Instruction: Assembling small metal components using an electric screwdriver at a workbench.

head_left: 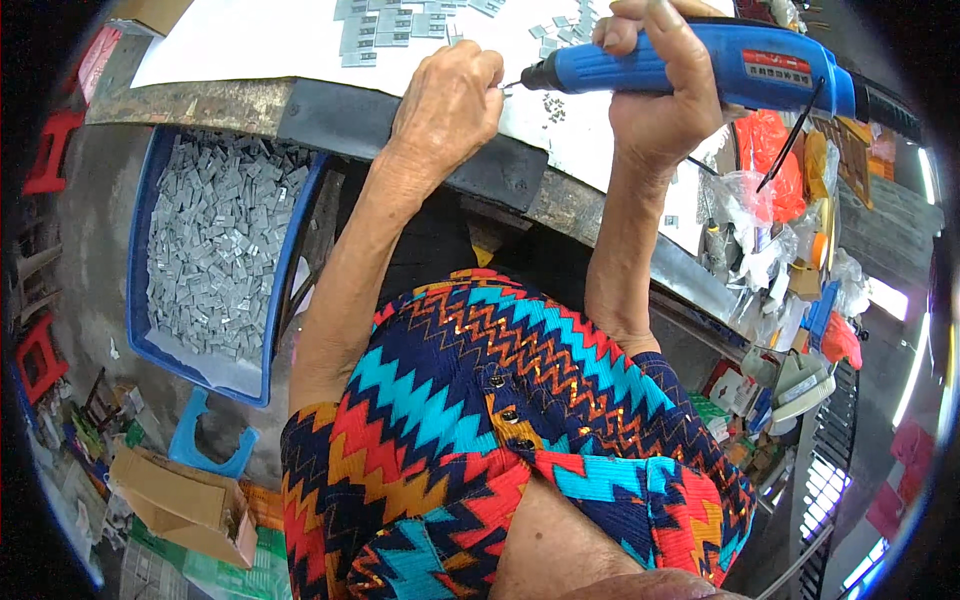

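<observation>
So the blue electric screwdriver is up at the table edge, lying almost flat with its black nose and bit pointing to my left, right over the white sheet that covers the tabletop. My right hand is wrapped tight around the blue body — fingers curled over the top, thumb underneath. The bit tip meets my left hand, whose fingertips are pinched together on something tiny right at the tip (too small for me to say what it is). Little grey metal pieces are scattered on the sheet beyond my hands, some laid in rows. Down to my left, below the table's dark edge, sits a blue crate packed with the same grey pieces. Off to my right there's a heap of plastic bags — orange and clear stuff mixed in. A cardboard box is on the floor near a blue stool.
</observation>
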`<act>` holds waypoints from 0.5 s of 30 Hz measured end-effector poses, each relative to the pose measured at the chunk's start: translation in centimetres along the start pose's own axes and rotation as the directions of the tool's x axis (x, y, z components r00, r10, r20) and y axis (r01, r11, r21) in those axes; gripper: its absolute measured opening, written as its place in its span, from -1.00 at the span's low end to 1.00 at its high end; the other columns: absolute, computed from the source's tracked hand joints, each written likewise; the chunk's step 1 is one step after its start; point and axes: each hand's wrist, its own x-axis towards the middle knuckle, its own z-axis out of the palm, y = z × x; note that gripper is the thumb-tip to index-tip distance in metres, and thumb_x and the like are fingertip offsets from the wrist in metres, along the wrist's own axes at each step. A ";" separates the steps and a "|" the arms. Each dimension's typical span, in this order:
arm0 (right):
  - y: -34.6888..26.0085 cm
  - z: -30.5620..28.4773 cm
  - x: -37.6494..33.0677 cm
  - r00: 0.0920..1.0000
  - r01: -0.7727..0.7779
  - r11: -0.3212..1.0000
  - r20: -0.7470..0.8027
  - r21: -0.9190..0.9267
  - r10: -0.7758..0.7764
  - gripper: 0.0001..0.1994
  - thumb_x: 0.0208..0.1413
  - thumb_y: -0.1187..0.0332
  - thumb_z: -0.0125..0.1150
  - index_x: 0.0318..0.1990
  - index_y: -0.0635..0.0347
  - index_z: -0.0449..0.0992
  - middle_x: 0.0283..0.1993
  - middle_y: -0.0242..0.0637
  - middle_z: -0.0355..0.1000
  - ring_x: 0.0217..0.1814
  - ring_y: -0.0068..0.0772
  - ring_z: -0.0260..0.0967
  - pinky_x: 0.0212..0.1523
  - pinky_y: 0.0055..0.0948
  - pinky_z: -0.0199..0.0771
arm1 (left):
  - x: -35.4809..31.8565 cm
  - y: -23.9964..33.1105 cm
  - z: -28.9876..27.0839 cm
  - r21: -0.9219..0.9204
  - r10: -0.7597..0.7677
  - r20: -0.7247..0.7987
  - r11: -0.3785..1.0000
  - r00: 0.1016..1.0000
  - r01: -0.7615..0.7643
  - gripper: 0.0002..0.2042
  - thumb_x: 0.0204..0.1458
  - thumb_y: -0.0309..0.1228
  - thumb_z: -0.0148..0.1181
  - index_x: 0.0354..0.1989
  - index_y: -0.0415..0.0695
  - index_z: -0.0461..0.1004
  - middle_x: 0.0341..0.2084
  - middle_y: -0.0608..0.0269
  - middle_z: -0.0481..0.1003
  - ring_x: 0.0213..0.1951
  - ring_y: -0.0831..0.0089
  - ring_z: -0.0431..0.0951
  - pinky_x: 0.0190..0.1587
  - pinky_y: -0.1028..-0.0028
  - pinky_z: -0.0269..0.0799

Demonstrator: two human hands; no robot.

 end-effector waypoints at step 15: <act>0.7 0.7 -0.4 1.000 0.003 0.998 -0.028 -0.063 -0.005 -0.86 -0.10 0.55 0.09 -0.33 0.40 0.37 -0.49 -0.16 0.37 -0.59 -0.49 0.30 -0.50 -0.55 0.34 | -0.3 -0.1 0.0 0.009 -0.037 0.003 0.999 0.999 0.037 -0.94 -0.17 -0.53 0.12 -0.52 -0.24 0.42 -0.58 0.16 0.37 -0.47 0.31 0.44 -0.35 0.37 0.38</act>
